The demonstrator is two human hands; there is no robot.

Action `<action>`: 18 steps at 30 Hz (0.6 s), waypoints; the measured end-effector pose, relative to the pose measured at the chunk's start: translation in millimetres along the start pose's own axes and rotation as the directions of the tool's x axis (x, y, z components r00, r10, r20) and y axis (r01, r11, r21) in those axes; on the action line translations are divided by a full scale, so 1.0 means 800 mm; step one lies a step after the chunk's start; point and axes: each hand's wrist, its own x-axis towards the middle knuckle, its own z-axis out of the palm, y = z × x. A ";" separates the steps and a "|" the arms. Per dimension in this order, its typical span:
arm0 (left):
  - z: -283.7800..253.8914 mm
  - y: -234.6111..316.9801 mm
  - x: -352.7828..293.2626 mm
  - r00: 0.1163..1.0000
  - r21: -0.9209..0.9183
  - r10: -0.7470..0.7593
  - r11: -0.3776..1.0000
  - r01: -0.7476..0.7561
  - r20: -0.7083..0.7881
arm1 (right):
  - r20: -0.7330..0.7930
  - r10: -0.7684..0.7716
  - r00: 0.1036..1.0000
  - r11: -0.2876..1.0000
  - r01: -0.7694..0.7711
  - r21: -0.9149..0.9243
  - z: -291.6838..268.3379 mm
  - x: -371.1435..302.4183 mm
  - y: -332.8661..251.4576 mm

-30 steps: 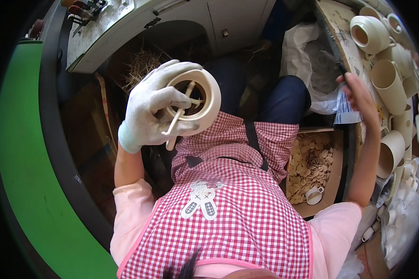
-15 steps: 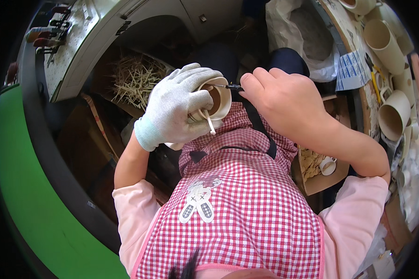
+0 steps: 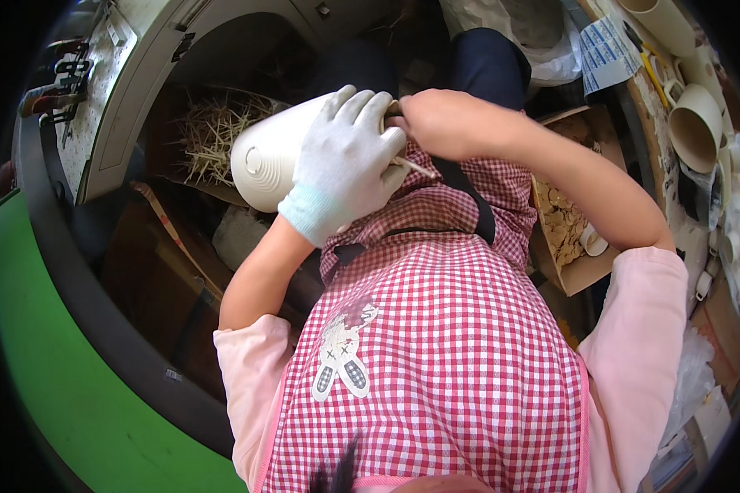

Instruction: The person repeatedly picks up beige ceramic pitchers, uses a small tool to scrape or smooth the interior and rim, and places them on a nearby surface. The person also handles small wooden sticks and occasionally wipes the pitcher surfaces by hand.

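My left hand [image 3: 349, 152], in a pale grey knit glove, is wrapped over a cream cup-like ceramic vessel [image 3: 267, 156]. The vessel lies tilted on its side, its ringed base toward the left and its mouth toward my right hand. By the gloved fingers a thin pale stick [image 3: 419, 168] pokes out. Bare and closed, my right hand [image 3: 444, 123] is at the vessel's mouth. The thin dark tool seen in its fingers half a second ago is now mostly hidden, as is the vessel's inside.
Behind the vessel is a heap of pale sticks [image 3: 222, 127]. A cardboard box [image 3: 580, 279] on the right holds flat tan pieces and a small white cup. Mugs [image 3: 695, 123] and a yellow-handled tool [image 3: 656, 78] lie on the right-hand bench. A green surface [image 3: 66, 353] curves along the left.
The vessel has turned from mouth-up to lying over, so its outer wall and base show. My right hand has moved left, close against the gloved hand. The whole view has shifted slightly.
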 end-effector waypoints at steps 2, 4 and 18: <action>-0.008 0.001 -0.018 0.994 -0.058 0.004 0.998 -0.010 -0.107 | 0.205 0.125 0.971 0.934 -0.184 0.305 -0.019 -0.018 0.001; -0.017 0.004 -0.039 0.988 -0.022 -0.064 0.998 0.062 -0.139 | 0.389 0.170 0.906 0.837 -0.340 0.428 -0.028 -0.040 -0.002; 0.008 0.012 -0.096 0.928 0.181 -0.248 0.935 0.305 -0.278 | 0.611 -0.481 0.629 0.273 -0.555 0.786 0.031 0.007 -0.006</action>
